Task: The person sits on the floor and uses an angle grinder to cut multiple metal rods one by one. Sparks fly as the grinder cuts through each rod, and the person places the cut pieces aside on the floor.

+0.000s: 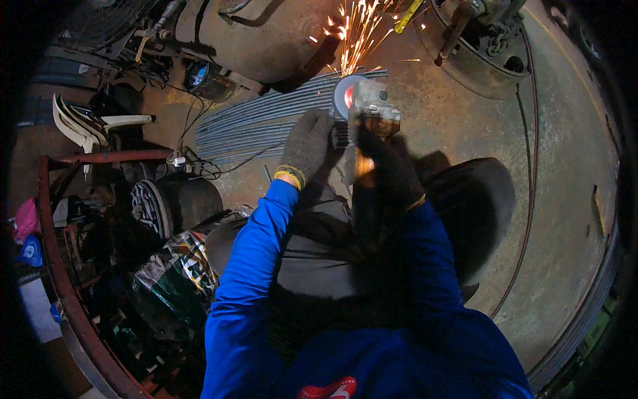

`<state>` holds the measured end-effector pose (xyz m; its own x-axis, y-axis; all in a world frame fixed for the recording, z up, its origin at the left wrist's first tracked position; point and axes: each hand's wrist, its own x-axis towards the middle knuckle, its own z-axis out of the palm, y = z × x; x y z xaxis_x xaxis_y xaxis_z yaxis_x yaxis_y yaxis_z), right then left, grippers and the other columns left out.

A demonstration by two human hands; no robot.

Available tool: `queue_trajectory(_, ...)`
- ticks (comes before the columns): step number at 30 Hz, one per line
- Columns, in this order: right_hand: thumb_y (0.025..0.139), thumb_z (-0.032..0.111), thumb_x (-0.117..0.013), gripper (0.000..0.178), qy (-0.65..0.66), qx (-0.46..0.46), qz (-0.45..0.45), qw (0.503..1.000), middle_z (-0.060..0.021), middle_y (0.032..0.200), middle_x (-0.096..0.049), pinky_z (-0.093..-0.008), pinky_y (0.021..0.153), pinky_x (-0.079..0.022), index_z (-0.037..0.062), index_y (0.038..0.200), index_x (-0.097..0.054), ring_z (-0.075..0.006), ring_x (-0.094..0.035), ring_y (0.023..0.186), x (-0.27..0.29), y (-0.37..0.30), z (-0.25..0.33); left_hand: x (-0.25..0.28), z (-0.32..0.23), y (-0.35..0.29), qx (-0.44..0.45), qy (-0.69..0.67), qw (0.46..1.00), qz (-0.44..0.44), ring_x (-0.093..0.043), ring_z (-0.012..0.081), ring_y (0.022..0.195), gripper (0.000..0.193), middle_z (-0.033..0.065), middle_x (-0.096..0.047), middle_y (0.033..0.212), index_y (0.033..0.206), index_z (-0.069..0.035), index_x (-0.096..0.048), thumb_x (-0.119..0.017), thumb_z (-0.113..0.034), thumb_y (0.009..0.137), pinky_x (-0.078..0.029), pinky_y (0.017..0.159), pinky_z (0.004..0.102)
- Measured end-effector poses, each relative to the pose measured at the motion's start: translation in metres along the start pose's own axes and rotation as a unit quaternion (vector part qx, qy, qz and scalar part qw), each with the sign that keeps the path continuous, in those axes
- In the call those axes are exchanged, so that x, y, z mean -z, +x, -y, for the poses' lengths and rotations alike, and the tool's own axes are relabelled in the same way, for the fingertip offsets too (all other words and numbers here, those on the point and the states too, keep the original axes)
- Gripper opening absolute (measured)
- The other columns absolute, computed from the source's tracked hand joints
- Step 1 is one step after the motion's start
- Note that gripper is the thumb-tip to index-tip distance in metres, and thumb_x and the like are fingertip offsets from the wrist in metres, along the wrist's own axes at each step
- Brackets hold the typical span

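My right hand [393, 166], in a dark glove, is closed round the orange and grey body of an angle grinder [377, 106]. Its pale disc [342, 94] faces left and glows orange at one spot, and sparks [361, 36] spray away from it toward the far side. My left hand [308, 143], in a grey glove with a yellow cuff, is closed just left of the disc. At its fingertips shows a small dark ridged piece [340, 135], gripped beside the grinder; its exact kind is not clear.
Long ribbed steel bars [249, 120] lie on the floor beyond my left hand. A large metal tank [259, 43] and a round metal container with chain [488, 66] stand farther off. At left are a red metal frame [60, 266], a dark drum [179, 206] and cables. A hose [531, 173] runs along the right.
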<state>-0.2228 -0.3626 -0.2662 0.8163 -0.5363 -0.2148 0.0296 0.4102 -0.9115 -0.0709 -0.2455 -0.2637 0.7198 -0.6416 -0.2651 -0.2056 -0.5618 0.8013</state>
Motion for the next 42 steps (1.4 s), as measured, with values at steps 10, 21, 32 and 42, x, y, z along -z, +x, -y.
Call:
queue_trajectory(10, 0.095, 0.033, -0.070, 0.036, 0.026, -0.035, -0.027, 0.999, 0.0023, 0.099, -0.066, -0.0283, 0.076, -0.049, 0.0078, 0.121, -0.065, -0.0092, -0.063, 0.089, -0.007, 0.001, 0.013, -0.002, 0.002, -0.001, -0.123, 0.166, 0.978, -0.006, -0.058, 0.0448, 0.111, 0.029, 0.0260, -0.059, 0.121, 0.119, 0.001, -0.058, -0.046, -0.012, 0.096, -0.048, 0.097, 0.0462)
queue_trajectory(21, 0.099, 0.033, -0.066, 0.035, -0.078, 0.023, 0.015, 0.997, 0.0011, 0.101, -0.066, -0.0281, 0.077, -0.050, 0.0054, 0.121, -0.066, -0.0091, -0.062, 0.090, 0.007, 0.006, -0.012, -0.013, 0.040, 0.010, -0.251, 0.268, 0.924, -0.110, -0.058, 0.0452, 0.108, 0.027, 0.0269, -0.059, 0.117, 0.117, 0.001, -0.058, -0.048, -0.012, 0.096, -0.048, 0.094, 0.0487)
queue_trajectory(32, 0.096, 0.029, -0.069, 0.035, -0.093, 0.057, -0.053, 0.993, -0.0018, 0.100, -0.068, -0.0288, 0.075, -0.051, 0.0037, 0.120, -0.067, -0.0107, -0.064, 0.088, -0.006, -0.005, 0.016, -0.010, 0.016, 0.009, -0.186, 0.203, 0.959, -0.063, -0.061, 0.0423, 0.092, 0.021, 0.0246, -0.061, 0.102, 0.102, 0.003, -0.058, -0.044, -0.012, 0.099, -0.050, 0.082, 0.0475)
queue_trajectory(42, 0.098, 0.029, -0.067, 0.034, -0.082, 0.062, -0.007, 0.995, -0.0010, 0.096, -0.068, -0.0282, 0.075, -0.051, 0.0029, 0.120, -0.067, -0.0101, -0.065, 0.090, 0.000, 0.002, 0.007, -0.017, 0.027, 0.014, -0.266, 0.242, 0.933, -0.027, -0.062, 0.0411, 0.099, 0.027, 0.0248, -0.062, 0.108, 0.119, 0.002, -0.056, -0.046, -0.013, 0.099, -0.050, 0.086, 0.0473)
